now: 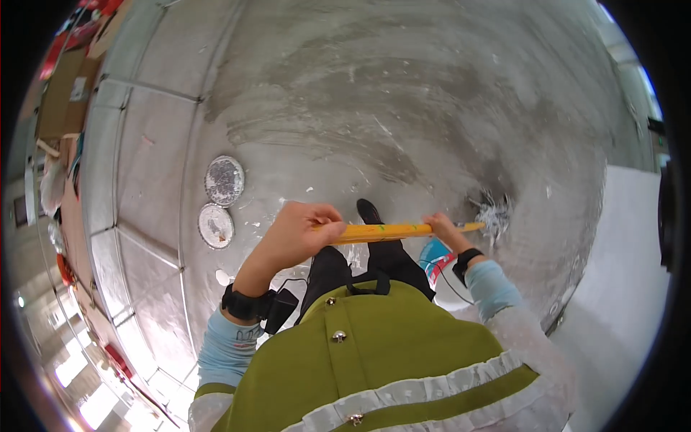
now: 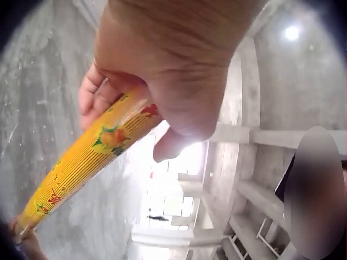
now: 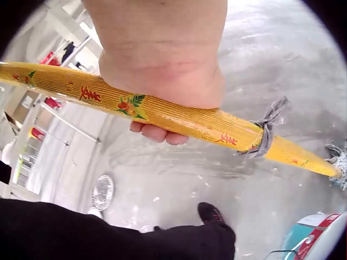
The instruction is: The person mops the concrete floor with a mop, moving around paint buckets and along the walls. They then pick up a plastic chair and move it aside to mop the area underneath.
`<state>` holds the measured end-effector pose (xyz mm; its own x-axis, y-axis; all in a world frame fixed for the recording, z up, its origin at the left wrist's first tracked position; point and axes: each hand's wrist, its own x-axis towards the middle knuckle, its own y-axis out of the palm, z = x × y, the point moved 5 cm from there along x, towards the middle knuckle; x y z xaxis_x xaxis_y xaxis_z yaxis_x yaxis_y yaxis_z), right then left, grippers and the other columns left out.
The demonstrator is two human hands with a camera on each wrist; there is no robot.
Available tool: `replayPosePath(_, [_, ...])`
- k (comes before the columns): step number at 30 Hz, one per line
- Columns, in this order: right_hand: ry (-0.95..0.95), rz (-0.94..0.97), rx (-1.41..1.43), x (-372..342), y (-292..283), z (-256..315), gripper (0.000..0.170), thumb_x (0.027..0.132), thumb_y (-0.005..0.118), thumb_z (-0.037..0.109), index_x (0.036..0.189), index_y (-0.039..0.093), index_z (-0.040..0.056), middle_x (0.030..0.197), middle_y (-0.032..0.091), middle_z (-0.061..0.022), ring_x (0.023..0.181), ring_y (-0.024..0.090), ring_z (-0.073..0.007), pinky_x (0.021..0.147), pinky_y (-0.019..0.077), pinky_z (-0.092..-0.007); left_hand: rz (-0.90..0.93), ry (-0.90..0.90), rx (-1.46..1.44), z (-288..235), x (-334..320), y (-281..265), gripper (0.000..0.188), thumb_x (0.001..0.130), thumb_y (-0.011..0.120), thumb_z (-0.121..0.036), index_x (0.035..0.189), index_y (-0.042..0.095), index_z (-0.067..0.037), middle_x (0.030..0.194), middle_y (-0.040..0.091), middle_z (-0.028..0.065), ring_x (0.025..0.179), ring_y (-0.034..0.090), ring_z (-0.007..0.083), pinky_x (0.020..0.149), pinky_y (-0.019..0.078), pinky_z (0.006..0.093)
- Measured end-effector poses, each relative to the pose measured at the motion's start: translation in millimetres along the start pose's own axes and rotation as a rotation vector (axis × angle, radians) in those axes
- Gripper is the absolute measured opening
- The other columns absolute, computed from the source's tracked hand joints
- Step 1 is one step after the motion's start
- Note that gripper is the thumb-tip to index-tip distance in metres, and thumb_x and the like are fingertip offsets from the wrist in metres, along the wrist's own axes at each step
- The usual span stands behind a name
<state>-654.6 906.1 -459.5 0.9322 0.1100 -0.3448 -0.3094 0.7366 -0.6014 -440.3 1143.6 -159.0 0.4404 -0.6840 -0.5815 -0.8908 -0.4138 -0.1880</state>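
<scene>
A yellow pole (image 1: 381,232) with printed red characters and flowers lies across the front of the body. The left hand (image 1: 299,234) grips its upper end, thumb along it; in the left wrist view the left hand (image 2: 157,81) wraps that end. Farther down, the right hand (image 1: 445,229) holds the shaft, its fingertips showing beneath the pole (image 3: 179,116) in the right wrist view. A grey strip (image 3: 265,132) is tied round the shaft. At the far end, a grey-white stringy mop head (image 1: 494,216) touches the floor.
Two round, paint-marked lids (image 1: 224,181) lie on the wet-streaked grey floor (image 1: 324,93) at left, by a metal frame (image 1: 155,88). A teal, red and white bucket (image 1: 436,261) stands by the right leg. A white panel (image 1: 619,245) is at right, a cardboard box (image 1: 68,93) far left.
</scene>
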Motion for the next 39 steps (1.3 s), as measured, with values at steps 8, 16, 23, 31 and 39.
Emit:
replayPosePath(8, [-0.146,-0.039,0.271,70.6,11.2,132.1,0.009,0.075,0.049,0.013,0.068,0.05,0.0068,0.049,0.052,-0.0103,0.047,0.055,-0.0257,0.045,0.0402,-0.0368,-0.286,0.707,-0.943,1.2,-76.0,-64.4,0.038,0.081,0.039,-0.04,0.063,0.047,-0.007,0.055,0.045,0.0063,0.059,0.045,0.0198,0.074,0.0363,0.035])
replayPosePath(16, [0.015,0.147,0.473,121.1,86.5,264.8,0.04,0.078,0.044,0.037,0.058,0.05,0.0021,0.048,0.048,-0.0103,0.047,0.049,-0.0205,0.047,0.0348,-0.0338,-0.797,0.728,-0.996,44.3,-243.8,-110.4,0.035,0.08,0.037,-0.036,0.056,0.037,-0.01,0.046,0.036,0.0027,0.048,0.037,0.0161,0.062,0.0347,0.0326])
replayPosePath(23, [-0.129,0.362,0.2,147.5,201.0,468.1,0.054,0.077,0.041,0.046,0.054,0.052,-0.0013,0.05,0.05,-0.0163,0.052,0.051,-0.0293,0.054,0.035,-0.0405,-1.076,0.873,-0.825,132.1,-450.6,-123.1,0.04,0.084,0.032,-0.041,0.058,0.038,-0.011,0.043,0.034,0.003,0.045,0.036,0.0158,0.06,0.0356,0.0331])
replayPosePath(31, [-0.34,0.604,0.256,136.6,301.6,596.6,0.049,0.077,0.041,0.042,0.051,0.052,0.0025,0.047,0.05,-0.0139,0.051,0.052,-0.0262,0.053,0.0359,-0.037,-1.29,1.164,-0.324,135.7,-587.8,-93.2,0.021,0.084,0.052,-0.014,0.068,0.044,-0.003,0.042,0.046,0.0072,0.038,0.047,0.0178,0.04,0.0423,0.0291])
replayPosePath(39, [-0.805,0.587,0.169,83.3,349.3,595.8,0.031,0.084,0.041,0.025,0.063,0.052,0.0046,0.053,0.05,-0.012,0.051,0.052,-0.0287,0.048,0.0361,-0.0351,-1.429,1.162,-0.304,169.7,-627.9,-44.0,0.014,0.088,0.042,-0.009,0.085,0.046,0.004,0.039,0.04,0.0031,0.03,0.039,0.0132,0.033,0.038,0.0257])
